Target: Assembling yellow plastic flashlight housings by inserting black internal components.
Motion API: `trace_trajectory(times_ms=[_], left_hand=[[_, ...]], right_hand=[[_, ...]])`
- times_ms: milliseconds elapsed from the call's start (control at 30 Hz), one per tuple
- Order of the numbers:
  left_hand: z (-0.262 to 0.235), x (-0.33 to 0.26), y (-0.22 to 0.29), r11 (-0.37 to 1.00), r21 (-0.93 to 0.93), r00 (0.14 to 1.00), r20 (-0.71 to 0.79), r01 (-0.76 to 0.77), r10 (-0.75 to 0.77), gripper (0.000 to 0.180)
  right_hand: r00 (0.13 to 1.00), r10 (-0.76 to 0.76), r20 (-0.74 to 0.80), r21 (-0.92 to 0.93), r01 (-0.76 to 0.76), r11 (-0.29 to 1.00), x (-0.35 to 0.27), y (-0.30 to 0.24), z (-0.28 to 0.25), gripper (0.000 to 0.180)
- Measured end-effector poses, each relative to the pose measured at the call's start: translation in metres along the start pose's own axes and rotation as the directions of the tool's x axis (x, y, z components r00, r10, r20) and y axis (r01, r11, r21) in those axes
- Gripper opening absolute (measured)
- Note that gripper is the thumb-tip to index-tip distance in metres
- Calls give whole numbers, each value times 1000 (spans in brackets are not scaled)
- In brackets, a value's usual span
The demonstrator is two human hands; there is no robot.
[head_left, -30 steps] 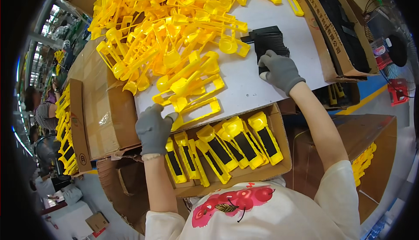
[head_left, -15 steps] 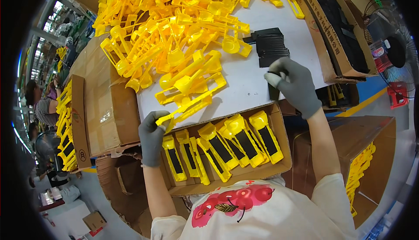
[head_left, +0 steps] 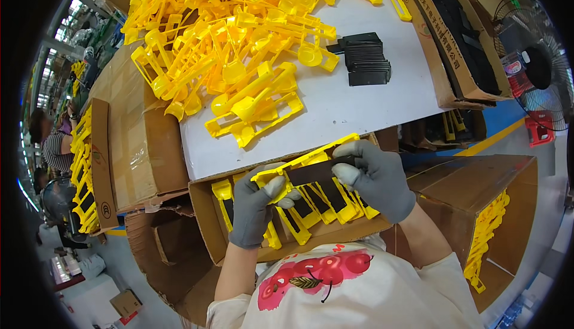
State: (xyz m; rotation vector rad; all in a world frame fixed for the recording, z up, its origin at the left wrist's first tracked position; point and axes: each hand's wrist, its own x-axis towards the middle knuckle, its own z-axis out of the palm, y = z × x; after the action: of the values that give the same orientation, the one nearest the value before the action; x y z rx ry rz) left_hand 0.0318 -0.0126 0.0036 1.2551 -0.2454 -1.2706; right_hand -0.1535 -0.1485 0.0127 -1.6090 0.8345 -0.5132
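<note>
Held in both gloved hands above the open cardboard box [head_left: 206, 221]: one long yellow plastic piece [head_left: 302, 164], with a black strip [head_left: 311, 173] laid along it. Long axis running from lower left to upper right, rising gently toward the table edge; broad end at the left, narrow end pointing up and right, just past the right fingers. Left hand [head_left: 254, 206] closed around the left end, thumb on top, grip clamped on the yellow plastic piece. Right hand [head_left: 376, 176] closed on the right part, fingertips pressing on the black strip and the yellow beneath, grip clamped too. Below the hands, inside the box, rows of finished yellow pieces [head_left: 311, 209] with black inserts, lying side by side, slanted. Beyond, on the white table [head_left: 359, 108], a big loose heap of yellow parts [head_left: 239, 42] and, well apart to the right, a small stack of black strips [head_left: 366, 60]. At far right, another carton [head_left: 445, 60] holding dark material.
</note>
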Motion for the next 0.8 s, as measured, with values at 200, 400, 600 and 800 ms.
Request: trace_trajectory(times_ms=[200, 400, 600, 800], left_hand=[[8, -3, 1, 1000, 9, 1000, 18, -13, 13, 30], [20, -1, 9, 990, 141, 999, -31, -17, 22, 24], [28, -2, 4, 980, 198, 998, -57, -21, 33, 25], [21, -6, -3, 973, 229, 999, -41, 2, 8, 26]], right_hand=[[990, -138, -40, -276, 122, 954, 0, -9, -1, 20], [963, -271, -13, -365, 248, 897, 1, -6, 1, 19], [988, -148, -32, -541, 108, 834, 2, -12, -9, 45], [952, -299, -60, -356, 259, 898, 9, 11, -18, 52]])
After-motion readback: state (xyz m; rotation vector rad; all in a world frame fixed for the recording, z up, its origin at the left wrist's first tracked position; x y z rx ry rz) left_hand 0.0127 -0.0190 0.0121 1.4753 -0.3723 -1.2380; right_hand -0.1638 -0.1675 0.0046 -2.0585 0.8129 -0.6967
